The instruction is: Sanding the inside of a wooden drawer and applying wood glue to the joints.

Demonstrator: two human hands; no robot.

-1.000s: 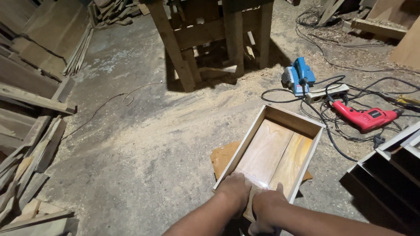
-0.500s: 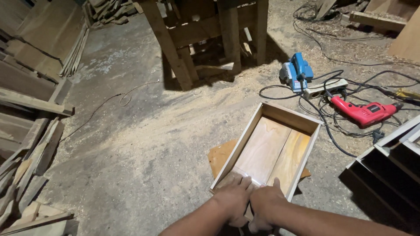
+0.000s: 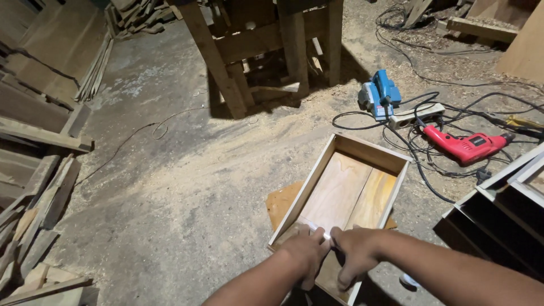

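Note:
A shallow wooden drawer box (image 3: 345, 190) lies on the sawdust-covered floor, its open side up, on a brown board (image 3: 281, 204). My left hand (image 3: 305, 254) and my right hand (image 3: 354, 251) both rest on the box's near end, knuckles together. A small pale strip (image 3: 323, 234) shows between the fingers; what it is cannot be made out. The near wall of the box is hidden under the hands.
A red power drill (image 3: 464, 144), a blue planer (image 3: 379, 93) and a white power strip (image 3: 413, 115) with tangled cables lie to the right. Stacked drawer frames (image 3: 504, 209) stand at right. A wooden workbench (image 3: 260, 51) stands behind. Timber offcuts (image 3: 34, 198) pile at left.
Both hands have stayed on the near end of the box; the view has shifted slightly, so the box and hands sit a little lower and more to the right.

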